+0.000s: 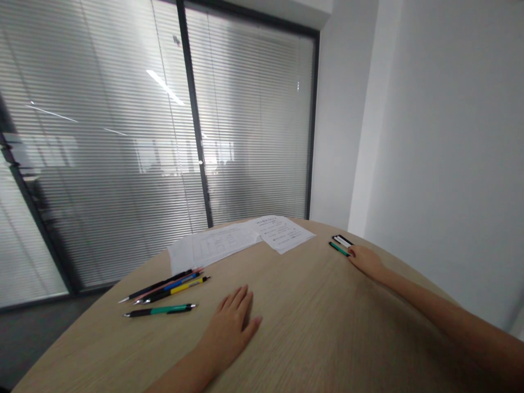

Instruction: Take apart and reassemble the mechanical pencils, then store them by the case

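Observation:
My left hand [230, 329] lies palm down on the wooden table [295, 327], fingers stretched out and thumb apart, holding nothing. To its left is a green and black pen [161, 310]. Just beyond that pen lie a yellow and black pen [180, 289], a blue pen [182, 281] and other slim black and reddish pens, close together. Far over on the right, my right hand [366, 262] has its fingers closed at the near end of a green pen [339, 249]. Right beside it lie a white slim piece [341, 240] and a black one [344, 239], partly covered by the fingers.
Printed paper sheets [223, 244] overlap at the table's far edge, one sheet [286, 234] angled over the others. Behind the table stands a dark-framed glass partition with blinds [254, 120]. A white wall [442, 136] rises on the right. The tabletop edge is curved.

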`<state>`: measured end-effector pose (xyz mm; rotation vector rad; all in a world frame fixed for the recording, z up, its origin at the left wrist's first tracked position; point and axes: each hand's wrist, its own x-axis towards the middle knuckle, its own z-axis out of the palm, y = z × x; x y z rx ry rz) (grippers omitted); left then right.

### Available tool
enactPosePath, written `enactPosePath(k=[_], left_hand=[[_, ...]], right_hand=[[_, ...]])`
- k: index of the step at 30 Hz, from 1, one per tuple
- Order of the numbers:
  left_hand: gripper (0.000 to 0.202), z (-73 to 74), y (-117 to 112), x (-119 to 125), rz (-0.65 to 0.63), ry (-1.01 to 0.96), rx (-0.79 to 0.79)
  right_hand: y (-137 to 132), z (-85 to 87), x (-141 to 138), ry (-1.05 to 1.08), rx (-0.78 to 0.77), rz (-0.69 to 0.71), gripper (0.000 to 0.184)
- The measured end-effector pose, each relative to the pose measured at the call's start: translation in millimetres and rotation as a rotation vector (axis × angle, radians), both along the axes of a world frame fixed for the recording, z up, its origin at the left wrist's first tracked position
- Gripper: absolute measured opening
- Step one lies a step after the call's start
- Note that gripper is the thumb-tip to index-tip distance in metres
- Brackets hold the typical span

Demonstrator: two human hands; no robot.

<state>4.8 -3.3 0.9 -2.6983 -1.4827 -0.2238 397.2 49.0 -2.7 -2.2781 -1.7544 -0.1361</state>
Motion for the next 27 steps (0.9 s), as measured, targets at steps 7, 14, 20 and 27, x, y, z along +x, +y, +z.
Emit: enactPosePath(k=[7, 14, 20, 27], left_hand=[[0.059, -1.3, 1.3, -1.3, -0.012, -0.006, 0.009], [0.058, -2.9, 3.2, -1.6, -0.017, -0.02, 0.021], [0.056, -2.3, 2.8, -1.7, -0.006, -0.015, 0.017], [0.057, -1.6, 3.3, -1.3, -0.017, 0.002, 0.013]], right_hand=[[-21.0, -3.5, 15.0, 0.037, -0.018, -0.055, 0.019], [-27.9, -8.0, 16.4, 0.044, -0.002, -0.088, 0.02], [-24.8, -5.3, 8.8, 0.033, 0.004, -0.135, 0.022], [-15.4, -3.8, 8.6, 0.031, 0.025, -0.192, 0.024]])
